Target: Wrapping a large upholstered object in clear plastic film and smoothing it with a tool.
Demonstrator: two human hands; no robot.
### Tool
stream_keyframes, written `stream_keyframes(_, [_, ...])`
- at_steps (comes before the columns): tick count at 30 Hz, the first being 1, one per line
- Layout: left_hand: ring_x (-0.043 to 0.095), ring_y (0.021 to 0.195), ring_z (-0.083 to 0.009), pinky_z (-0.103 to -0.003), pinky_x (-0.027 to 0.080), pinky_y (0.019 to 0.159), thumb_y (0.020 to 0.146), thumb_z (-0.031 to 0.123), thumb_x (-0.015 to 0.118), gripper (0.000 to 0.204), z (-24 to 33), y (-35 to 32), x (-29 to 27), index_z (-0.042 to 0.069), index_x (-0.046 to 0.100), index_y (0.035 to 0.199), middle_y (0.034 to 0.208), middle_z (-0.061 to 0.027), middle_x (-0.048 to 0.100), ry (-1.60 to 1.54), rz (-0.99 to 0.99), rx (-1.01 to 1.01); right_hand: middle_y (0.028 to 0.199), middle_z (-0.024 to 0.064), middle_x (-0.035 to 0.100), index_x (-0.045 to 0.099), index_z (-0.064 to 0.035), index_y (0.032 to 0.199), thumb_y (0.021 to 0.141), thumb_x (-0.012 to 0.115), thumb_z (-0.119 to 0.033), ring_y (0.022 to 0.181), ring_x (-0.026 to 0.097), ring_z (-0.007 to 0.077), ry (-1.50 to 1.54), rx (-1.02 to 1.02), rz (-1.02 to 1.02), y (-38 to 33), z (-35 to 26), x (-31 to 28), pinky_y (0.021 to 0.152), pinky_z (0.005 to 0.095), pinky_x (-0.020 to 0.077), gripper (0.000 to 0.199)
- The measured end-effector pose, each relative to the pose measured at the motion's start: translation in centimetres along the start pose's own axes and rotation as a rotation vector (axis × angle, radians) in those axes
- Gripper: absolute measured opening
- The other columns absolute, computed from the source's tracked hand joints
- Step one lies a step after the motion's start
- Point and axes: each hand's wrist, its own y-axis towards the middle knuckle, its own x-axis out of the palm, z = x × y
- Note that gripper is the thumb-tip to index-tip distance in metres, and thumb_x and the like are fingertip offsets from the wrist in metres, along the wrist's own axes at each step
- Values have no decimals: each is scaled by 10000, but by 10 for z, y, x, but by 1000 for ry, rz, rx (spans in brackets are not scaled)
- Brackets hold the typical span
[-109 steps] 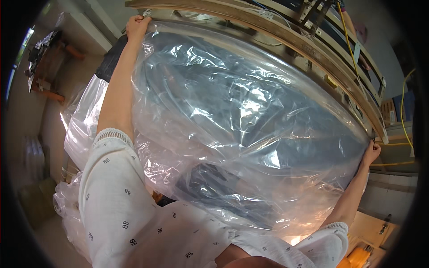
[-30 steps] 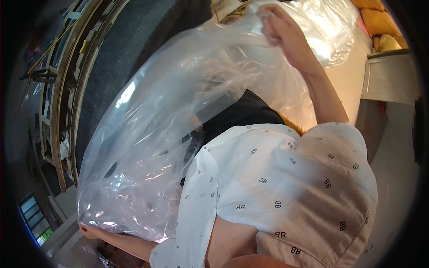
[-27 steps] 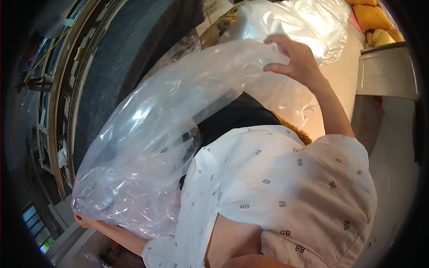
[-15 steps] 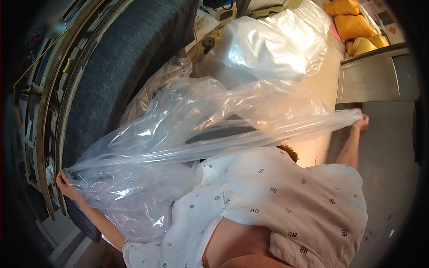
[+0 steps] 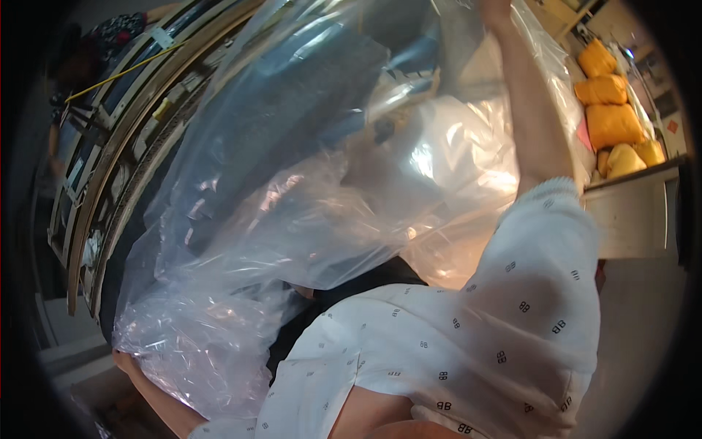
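Observation:
A large, thin clear plastic sheet [image 5: 241, 241] spreads in front of me, creased and shiny, from the lower left up to the top edge. Low on the left, my left hand [image 5: 126, 360] is closed on its gathered edge; the plastic partly covers the fingers. My right hand [image 5: 496, 10] is raised on a stretched arm at the top edge, closed on the plastic and partly cut off by the picture's rim. Through the sheet shows a bulky, shiny white plastic-wrapped bundle [image 5: 431, 157]. Whether the sheet is a bag I cannot tell.
A long curved wooden frame edge [image 5: 99, 197] runs along the left, with a yellow cord [image 5: 124, 71] across it. Another person's patterned clothing [image 5: 117, 35] shows at the far upper left. Several orange-yellow bundles [image 5: 613, 126] are stacked at the right above a pale cabinet [image 5: 632, 216].
My right hand has swung up from the right side to the top, lifting the plastic, which now spreads high and wide. My left hand has moved slightly lower, still holding the edge.

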Motion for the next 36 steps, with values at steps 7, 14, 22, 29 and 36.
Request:
stream_keyframes(7, [581,760,-192,-314,457,628,777,279,616,349,-92,-98,-114,-8,615,975,955,-145,634,45,28,-275,1003,122,573,595,-8,881,769,631,-339,1006,518,296,226,41,-918,-146,29,110,831,381,413,351])
stream_keyframes(14, [601,795,-215,-311,464,675,795,337,597,364,1,-51,-45,32,633,989,943,-115,648,-39,-33,-184,1047,141,562,557,-54,1127,867,486,-422,1053,492,308,127,17,-978,-130,17,152,867,366,404,457])
stream_keyframes(22, [608,815,-222,-315,464,707,800,366,587,377,10,18,5,55,636,1009,935,-109,652,-124,208,-37,1284,161,455,398,-163,1314,834,449,-521,1210,408,296,-11,205,-1021,-134,44,199,975,340,342,601])
stream_keyframes(29, [619,869,-261,-328,464,765,771,379,595,310,-35,40,9,202,656,1018,942,-95,654,334,461,16,1159,140,496,617,-111,1006,863,488,-440,977,546,271,-657,-431,-560,-138,41,215,837,361,421,381])
stream_keyframes(36, [636,852,-251,-313,482,754,713,350,626,292,55,36,7,125,705,881,892,-121,666,392,579,-404,865,42,540,572,-22,876,893,493,-327,741,499,120,1051,382,-1542,-165,-197,83,730,227,406,315])
